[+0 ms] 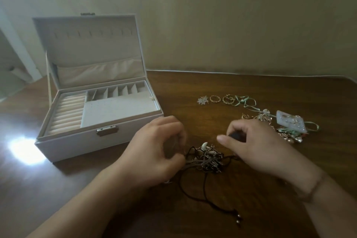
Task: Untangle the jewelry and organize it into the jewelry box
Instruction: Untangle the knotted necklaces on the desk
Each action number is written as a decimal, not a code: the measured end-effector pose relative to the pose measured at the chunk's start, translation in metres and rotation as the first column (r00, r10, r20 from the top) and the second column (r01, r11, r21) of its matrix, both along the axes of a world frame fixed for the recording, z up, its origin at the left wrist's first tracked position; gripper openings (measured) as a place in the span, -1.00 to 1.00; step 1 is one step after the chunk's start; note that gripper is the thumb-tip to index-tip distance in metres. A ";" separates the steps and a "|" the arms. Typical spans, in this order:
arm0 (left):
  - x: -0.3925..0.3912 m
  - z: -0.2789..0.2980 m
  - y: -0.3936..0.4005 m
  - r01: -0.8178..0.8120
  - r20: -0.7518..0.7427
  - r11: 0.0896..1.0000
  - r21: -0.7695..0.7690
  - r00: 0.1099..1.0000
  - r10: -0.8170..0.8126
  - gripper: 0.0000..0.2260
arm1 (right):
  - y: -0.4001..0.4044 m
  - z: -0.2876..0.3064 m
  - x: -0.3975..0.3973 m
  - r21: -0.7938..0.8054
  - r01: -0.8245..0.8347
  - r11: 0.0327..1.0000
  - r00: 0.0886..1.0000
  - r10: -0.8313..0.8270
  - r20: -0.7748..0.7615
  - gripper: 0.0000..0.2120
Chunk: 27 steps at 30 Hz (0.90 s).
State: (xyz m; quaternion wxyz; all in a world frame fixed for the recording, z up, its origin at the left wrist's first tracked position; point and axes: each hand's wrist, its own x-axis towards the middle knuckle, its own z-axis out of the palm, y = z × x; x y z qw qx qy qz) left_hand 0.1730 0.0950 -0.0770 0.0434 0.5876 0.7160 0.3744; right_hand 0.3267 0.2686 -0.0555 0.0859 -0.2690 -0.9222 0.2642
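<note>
Two hands [154, 147] [257, 149], one jewelry tangle [207, 157]

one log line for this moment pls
left hand: grips tangle | right hand: pinches dark cord end | jewelry box: open, nothing stored yet

Your count on the table

You have one open jewelry box [100, 118], two gold rings [215, 98] side by side, one clear flower piece [202, 100], one white earring card [289, 122], two tangled heaps [207, 157].
</note>
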 end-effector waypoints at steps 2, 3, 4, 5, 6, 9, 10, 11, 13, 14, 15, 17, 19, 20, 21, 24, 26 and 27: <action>0.001 0.005 0.007 -0.027 0.046 0.998 -0.060 0.999 0.030 -0.87 | 0.001 0.002 0.001 0.047 -0.006 0.999 0.998 0.002 0.068 -0.81; 0.000 0.009 0.012 -0.039 0.038 0.994 -0.099 0.998 0.043 -0.86 | 0.001 0.002 0.001 0.061 -0.012 0.998 0.995 0.006 0.104 -0.85; -0.001 0.013 0.015 -0.044 0.010 0.987 -0.154 0.999 0.046 -0.86 | 0.003 0.001 0.002 0.075 -0.027 0.997 0.991 0.017 0.130 -0.87; -0.002 0.016 0.018 -0.043 -0.020 0.976 -0.215 0.999 0.040 -0.85 | 0.004 0.000 0.002 0.083 -0.045 0.995 0.989 0.032 0.148 -0.89; -0.004 0.020 0.020 -0.043 -0.042 0.963 -0.267 0.999 0.033 -0.85 | 0.005 0.000 0.003 0.091 -0.062 0.994 0.986 0.047 0.159 -0.90; -0.013 0.029 0.021 -0.070 -0.084 0.935 -0.348 0.996 0.043 -0.83 | 0.004 -0.002 0.004 0.152 -0.098 0.984 0.991 0.082 0.107 -0.88; -0.015 0.031 0.019 -0.094 -0.110 0.929 -0.357 0.992 0.058 -0.83 | 0.001 -0.003 0.004 0.197 -0.113 0.974 0.993 0.107 0.042 -0.89; -0.017 0.032 0.017 -0.120 -0.138 0.922 -0.367 0.988 0.074 -0.85 | -0.003 -0.001 0.003 0.221 -0.146 0.964 0.988 0.154 -0.018 -0.89; -0.020 0.031 0.008 -0.147 -0.184 0.902 -0.406 0.980 0.077 -0.91 | -0.016 0.000 -0.001 0.173 -0.260 0.950 0.963 0.269 -0.028 -0.66; -0.020 0.030 0.002 -0.145 -0.190 0.884 -0.444 0.980 0.065 -0.94 | -0.022 -0.004 -0.003 0.162 -0.307 0.938 0.951 0.305 0.040 -0.54; -0.019 0.028 -0.003 -0.137 -0.181 0.860 -0.491 0.982 0.053 -0.95 | -0.027 -0.009 -0.006 0.202 -0.347 0.916 0.937 0.329 0.114 -0.47; -0.019 0.025 -0.012 -0.117 -0.127 0.819 -0.562 0.990 0.055 -0.93 | -0.028 -0.023 -0.011 0.292 -0.353 0.889 0.936 0.333 0.118 -0.60; -0.017 0.024 -0.017 -0.106 -0.063 0.809 -0.579 0.994 0.085 -0.94 | -0.025 -0.027 -0.013 0.234 -0.228 0.945 0.966 0.250 -0.069 -0.89; -0.013 0.024 -0.017 -0.107 -0.066 0.808 -0.579 0.994 0.084 -0.93 | -0.021 -0.029 -0.013 0.166 -0.156 0.974 0.968 0.184 -0.170 -0.96; -0.009 0.023 -0.015 -0.117 -0.103 0.802 -0.586 0.992 0.069 -0.84 | -0.018 -0.029 -0.014 0.082 -0.092 0.992 0.961 0.110 -0.253 -0.93; 0.005 0.014 -0.006 -0.222 -0.311 0.774 -0.593 0.950 0.034 -0.58 | -0.008 -0.026 -0.015 -0.135 0.023 0.991 0.931 -0.071 -0.358 -0.87; 0.006 0.010 -0.004 -0.232 -0.335 0.803 -0.548 0.941 0.043 -0.65 | -0.004 -0.024 -0.016 -0.339 0.035 0.940 0.912 -0.168 -0.373 -0.84; 0.003 0.009 -0.004 -0.202 -0.311 0.819 -0.537 0.950 0.031 -0.73 | -0.002 -0.023 -0.016 -0.422 0.041 0.906 0.903 -0.214 -0.373 -0.83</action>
